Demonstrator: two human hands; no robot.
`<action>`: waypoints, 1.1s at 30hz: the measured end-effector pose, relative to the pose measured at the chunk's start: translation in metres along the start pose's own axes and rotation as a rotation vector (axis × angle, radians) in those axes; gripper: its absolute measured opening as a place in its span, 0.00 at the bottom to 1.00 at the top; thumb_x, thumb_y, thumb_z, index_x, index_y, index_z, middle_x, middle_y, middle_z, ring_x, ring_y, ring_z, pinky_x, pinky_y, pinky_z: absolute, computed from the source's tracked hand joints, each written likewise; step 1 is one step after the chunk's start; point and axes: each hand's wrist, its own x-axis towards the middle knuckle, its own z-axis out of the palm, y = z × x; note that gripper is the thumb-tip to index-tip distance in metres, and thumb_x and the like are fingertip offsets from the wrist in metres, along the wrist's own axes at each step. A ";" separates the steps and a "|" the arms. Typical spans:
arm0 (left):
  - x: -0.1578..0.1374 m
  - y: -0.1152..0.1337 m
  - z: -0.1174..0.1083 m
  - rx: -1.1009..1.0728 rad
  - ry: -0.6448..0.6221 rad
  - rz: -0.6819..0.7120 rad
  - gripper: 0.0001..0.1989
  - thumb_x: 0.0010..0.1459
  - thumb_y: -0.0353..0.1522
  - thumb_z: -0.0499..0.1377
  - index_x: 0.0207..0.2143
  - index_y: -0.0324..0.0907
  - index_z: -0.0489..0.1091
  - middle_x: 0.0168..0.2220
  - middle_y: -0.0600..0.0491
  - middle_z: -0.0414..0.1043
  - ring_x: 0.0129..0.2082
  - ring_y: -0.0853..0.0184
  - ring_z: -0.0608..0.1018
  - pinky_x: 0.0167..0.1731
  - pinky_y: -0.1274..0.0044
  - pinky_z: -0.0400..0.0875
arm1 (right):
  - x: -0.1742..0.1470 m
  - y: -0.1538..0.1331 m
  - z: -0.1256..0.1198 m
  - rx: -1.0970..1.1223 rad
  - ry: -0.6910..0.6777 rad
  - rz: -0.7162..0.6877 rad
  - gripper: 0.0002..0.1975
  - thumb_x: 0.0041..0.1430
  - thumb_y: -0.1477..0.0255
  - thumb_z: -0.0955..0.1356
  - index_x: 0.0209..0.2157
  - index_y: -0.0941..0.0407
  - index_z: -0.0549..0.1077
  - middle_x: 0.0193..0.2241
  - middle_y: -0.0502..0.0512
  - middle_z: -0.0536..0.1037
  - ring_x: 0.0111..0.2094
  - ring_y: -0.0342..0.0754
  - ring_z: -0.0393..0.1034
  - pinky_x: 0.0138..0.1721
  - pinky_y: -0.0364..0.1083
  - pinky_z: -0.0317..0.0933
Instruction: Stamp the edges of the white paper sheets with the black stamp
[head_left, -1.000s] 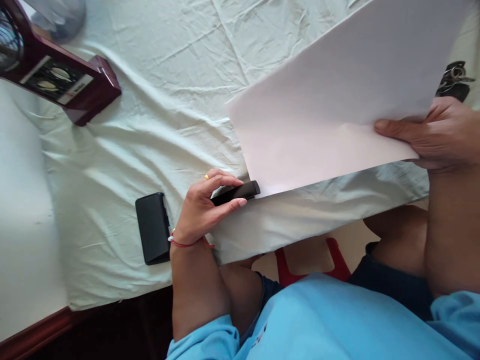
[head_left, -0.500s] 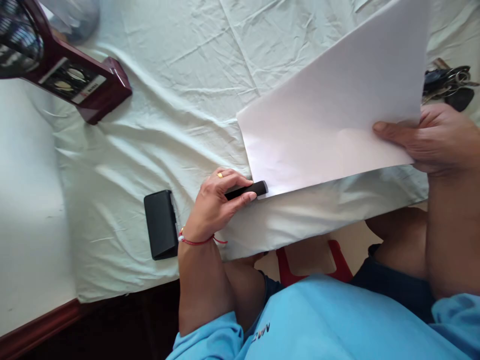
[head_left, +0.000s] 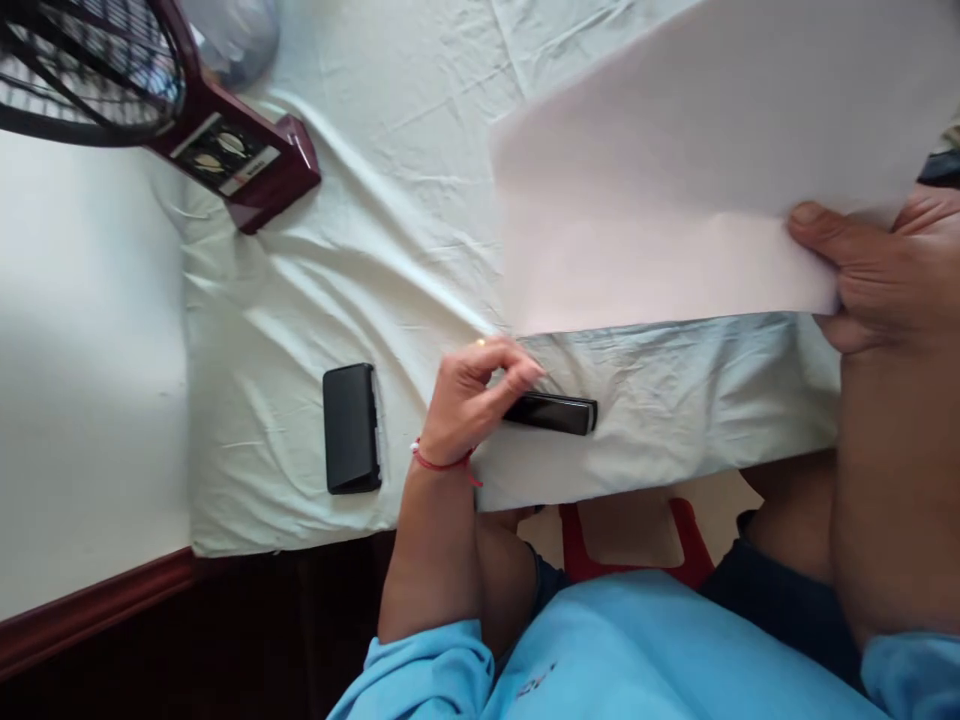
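Observation:
My right hand (head_left: 885, 260) grips white paper sheets (head_left: 675, 200) at their lower right corner, thumb on top and fingers underneath. The paper is held tilted above the cloth. A black stapler (head_left: 555, 412) lies on the cloth near the table's front edge, below the paper's left corner. Over the stapler's left end is my left hand (head_left: 487, 390), slightly blurred, thumb and forefinger tips together with nothing visible between them. The hand covers that end of the stapler, and its other fingers are hidden.
A black phone (head_left: 351, 428) lies left of my left hand. A dark red small fan (head_left: 255, 170) stands at the upper left, with a clear plastic container (head_left: 240, 40) behind it. Dark keys (head_left: 941, 168) show partly at the right edge. The pale tablecloth (head_left: 420, 240) is wrinkled.
My left hand has let go of the stapler, which was at the paper's lower left corner and now lies on the cloth. The paper has moved up and away from it.

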 end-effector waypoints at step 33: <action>0.020 -0.024 0.013 -0.454 0.498 -0.250 0.31 0.44 0.54 0.88 0.35 0.45 0.79 0.33 0.54 0.83 0.36 0.63 0.86 0.39 0.73 0.85 | -0.009 0.003 0.034 0.194 -0.019 -0.276 0.22 0.67 0.49 0.83 0.53 0.47 0.90 0.64 0.54 0.89 0.69 0.66 0.84 0.63 0.63 0.85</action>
